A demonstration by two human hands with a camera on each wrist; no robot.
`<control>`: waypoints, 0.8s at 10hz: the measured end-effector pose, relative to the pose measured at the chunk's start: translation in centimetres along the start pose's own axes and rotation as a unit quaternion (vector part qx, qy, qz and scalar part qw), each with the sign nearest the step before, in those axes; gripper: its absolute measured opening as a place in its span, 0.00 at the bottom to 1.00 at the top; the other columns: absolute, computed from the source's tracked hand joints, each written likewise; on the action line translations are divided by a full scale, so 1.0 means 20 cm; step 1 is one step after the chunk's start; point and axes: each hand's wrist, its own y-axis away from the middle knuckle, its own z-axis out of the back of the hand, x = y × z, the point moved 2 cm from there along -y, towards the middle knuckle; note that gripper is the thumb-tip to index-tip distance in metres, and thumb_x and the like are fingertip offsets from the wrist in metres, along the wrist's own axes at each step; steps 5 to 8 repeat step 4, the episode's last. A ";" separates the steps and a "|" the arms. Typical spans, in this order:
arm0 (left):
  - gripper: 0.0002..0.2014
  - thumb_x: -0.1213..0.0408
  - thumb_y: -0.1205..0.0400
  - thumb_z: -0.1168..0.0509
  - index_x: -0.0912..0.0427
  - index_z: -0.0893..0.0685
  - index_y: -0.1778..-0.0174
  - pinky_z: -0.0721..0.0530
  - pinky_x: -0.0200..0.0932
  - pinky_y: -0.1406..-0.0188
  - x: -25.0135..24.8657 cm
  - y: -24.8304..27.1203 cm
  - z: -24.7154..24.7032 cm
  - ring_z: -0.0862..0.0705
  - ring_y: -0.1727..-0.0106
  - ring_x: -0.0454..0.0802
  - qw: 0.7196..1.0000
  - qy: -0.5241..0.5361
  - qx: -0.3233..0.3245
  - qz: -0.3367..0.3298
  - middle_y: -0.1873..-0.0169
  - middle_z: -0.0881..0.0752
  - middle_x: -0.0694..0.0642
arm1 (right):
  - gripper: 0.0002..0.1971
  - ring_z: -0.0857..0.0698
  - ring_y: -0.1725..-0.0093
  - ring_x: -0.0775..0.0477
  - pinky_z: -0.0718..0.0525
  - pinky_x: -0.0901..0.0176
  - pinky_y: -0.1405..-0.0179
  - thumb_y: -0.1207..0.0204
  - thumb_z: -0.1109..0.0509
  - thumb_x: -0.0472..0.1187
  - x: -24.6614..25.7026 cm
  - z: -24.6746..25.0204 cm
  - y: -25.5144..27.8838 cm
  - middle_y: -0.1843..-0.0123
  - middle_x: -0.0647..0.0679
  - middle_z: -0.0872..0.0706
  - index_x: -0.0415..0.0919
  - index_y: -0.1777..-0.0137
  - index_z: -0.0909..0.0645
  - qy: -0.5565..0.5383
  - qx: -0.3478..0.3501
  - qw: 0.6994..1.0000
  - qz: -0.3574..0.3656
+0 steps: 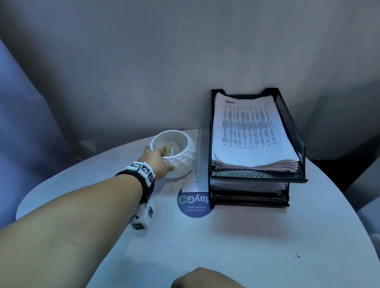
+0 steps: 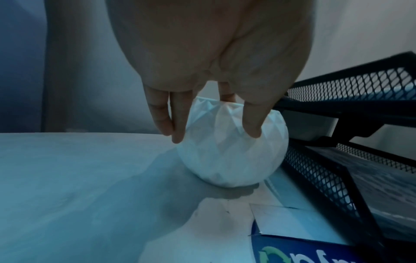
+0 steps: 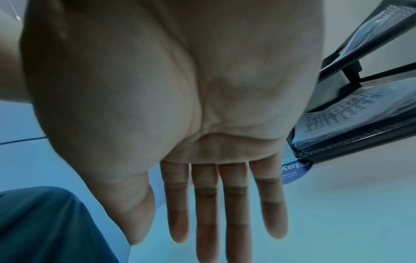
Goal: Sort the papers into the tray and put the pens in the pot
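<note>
White pot (image 1: 181,157) in left-hand grip (image 1: 158,161)

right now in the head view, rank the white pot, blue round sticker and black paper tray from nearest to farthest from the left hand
1. White pot: touched by the left hand.
2. Blue round sticker: on the table, right of the wrist.
3. Black paper tray: farthest right, by the wall.
</note>
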 end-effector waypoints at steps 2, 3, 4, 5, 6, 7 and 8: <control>0.28 0.49 0.19 0.28 0.48 0.23 0.22 0.20 0.46 0.47 -0.03 -0.05 0.01 0.17 0.55 0.62 1.000 -0.016 0.010 0.001 0.17 0.38 0.64 | 0.19 0.17 0.30 0.36 0.20 0.46 0.32 0.15 0.35 0.48 -0.02 0.03 -0.02 0.28 0.43 0.16 0.50 0.26 0.19 0.027 -0.017 1.000 0.002; 0.34 0.53 0.19 0.26 0.44 0.31 0.16 0.14 0.50 0.47 -0.01 -0.03 0.02 0.14 0.52 0.65 0.999 -0.004 0.037 -0.006 0.20 0.38 0.63 | 0.19 0.17 0.31 0.39 0.19 0.45 0.31 0.17 0.36 0.50 -0.04 0.05 -0.02 0.29 0.46 0.16 0.54 0.28 0.19 0.042 -0.041 0.998 0.005; 0.42 0.55 0.18 0.26 0.41 0.42 0.11 0.14 0.49 0.49 0.03 0.08 0.08 0.13 0.41 0.67 0.998 0.022 0.039 -0.039 0.16 0.40 0.63 | 0.19 0.16 0.31 0.41 0.19 0.46 0.31 0.19 0.37 0.52 -0.04 0.09 0.00 0.30 0.48 0.15 0.56 0.29 0.19 0.037 -0.071 0.997 -0.002; 0.42 0.55 0.18 0.26 0.41 0.42 0.11 0.14 0.49 0.49 0.03 0.08 0.08 0.13 0.41 0.67 0.998 0.022 0.039 -0.039 0.16 0.40 0.63 | 0.19 0.16 0.31 0.41 0.19 0.46 0.31 0.19 0.37 0.52 -0.04 0.09 0.00 0.30 0.48 0.15 0.56 0.29 0.19 0.037 -0.071 0.997 -0.002; 0.42 0.55 0.18 0.26 0.41 0.42 0.11 0.14 0.49 0.49 0.03 0.08 0.08 0.13 0.41 0.67 0.998 0.022 0.039 -0.039 0.16 0.40 0.63 | 0.19 0.16 0.31 0.41 0.19 0.46 0.31 0.19 0.37 0.52 -0.04 0.09 0.00 0.30 0.48 0.15 0.56 0.29 0.19 0.037 -0.071 0.997 -0.002; 0.42 0.55 0.18 0.26 0.41 0.42 0.11 0.14 0.49 0.49 0.03 0.08 0.08 0.13 0.41 0.67 0.998 0.022 0.039 -0.039 0.16 0.40 0.63 | 0.19 0.16 0.31 0.41 0.19 0.46 0.31 0.19 0.37 0.52 -0.04 0.09 0.00 0.30 0.48 0.15 0.56 0.29 0.19 0.037 -0.071 0.997 -0.002; 0.42 0.55 0.18 0.26 0.41 0.42 0.11 0.14 0.49 0.49 0.03 0.08 0.08 0.13 0.41 0.67 0.998 0.022 0.039 -0.039 0.16 0.40 0.63 | 0.19 0.16 0.31 0.41 0.19 0.46 0.31 0.19 0.37 0.52 -0.04 0.09 0.00 0.30 0.48 0.15 0.56 0.29 0.19 0.037 -0.071 0.997 -0.002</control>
